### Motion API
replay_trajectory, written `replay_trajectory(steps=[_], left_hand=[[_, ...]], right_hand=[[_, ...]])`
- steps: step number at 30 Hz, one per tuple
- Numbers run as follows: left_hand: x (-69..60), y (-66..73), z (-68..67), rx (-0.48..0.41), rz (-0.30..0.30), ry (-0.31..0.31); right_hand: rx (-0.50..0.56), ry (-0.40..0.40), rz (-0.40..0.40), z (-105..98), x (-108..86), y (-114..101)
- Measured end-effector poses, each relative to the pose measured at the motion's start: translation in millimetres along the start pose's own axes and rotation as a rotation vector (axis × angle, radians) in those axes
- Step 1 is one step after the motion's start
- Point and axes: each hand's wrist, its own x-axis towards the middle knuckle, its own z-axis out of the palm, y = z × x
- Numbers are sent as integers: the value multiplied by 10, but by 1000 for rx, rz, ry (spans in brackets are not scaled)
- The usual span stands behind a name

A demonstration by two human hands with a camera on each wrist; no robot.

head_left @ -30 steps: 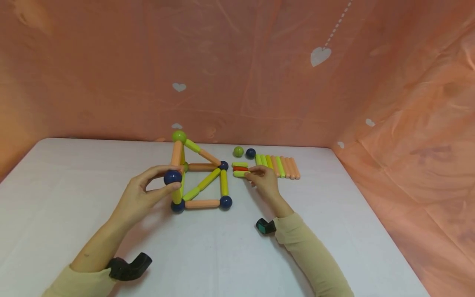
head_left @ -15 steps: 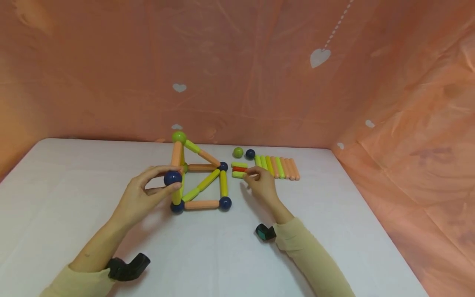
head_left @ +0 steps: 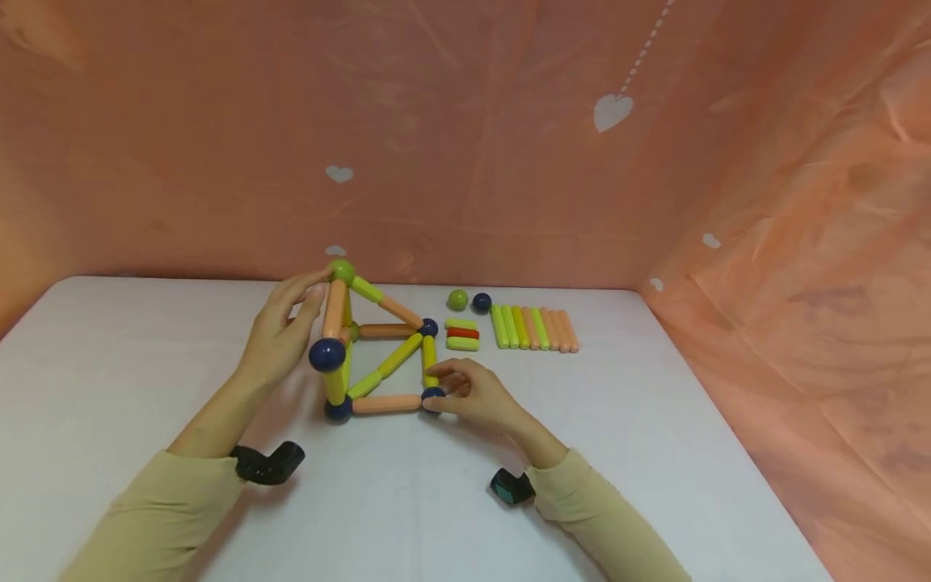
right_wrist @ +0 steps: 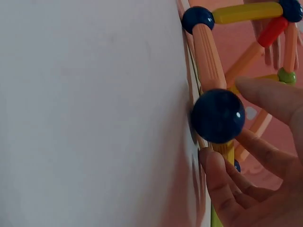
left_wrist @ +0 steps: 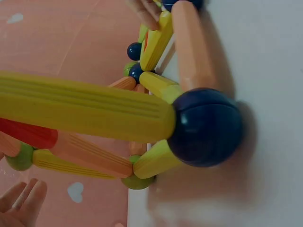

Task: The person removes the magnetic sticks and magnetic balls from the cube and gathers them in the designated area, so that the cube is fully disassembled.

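Note:
A frame of rods and balls stands on the table. A green ball tops it, a dark blue ball sits at its raised near end, and another blue ball lies beneath. My left hand is beside the upper rods with its fingers fairly straight. One fingertip reaches the green ball; whether it touches cannot be told. My right hand is at the front-right blue ball, thumb and fingers loosely around it. In the right wrist view a gap shows between thumb and ball.
Beyond my right hand lie two short green-yellow rods and a red rod. A loose green ball and a loose blue ball sit behind them. A row of several longer rods lies to their right. A pink curtain hangs behind the table.
My left hand has let go of the raised blue ball and moved up to the green ball. My right hand has left the short rods and come to the frame's front-right corner.

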Motion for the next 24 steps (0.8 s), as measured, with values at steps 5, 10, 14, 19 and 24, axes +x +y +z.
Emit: replay_trajectory(steps=[5, 10, 14, 19, 24], left_hand=[[108, -39, 3, -79, -8, -24], [153, -30, -27, -132, -39, -73], [158, -14, -75, -122, -32, -117], [107, -6, -145, -96, -46, -135], [22, -41, -212, -55, 6, -85]], right_hand=[[-20, 18, -4, 68, -10, -34], [-33, 24, -25, 96, -2, -61], [-50, 15, -20, 85, 6, -83], [-50, -30, -13, 51, 39, -99], [-39, 13, 19, 32, 95, -129]])
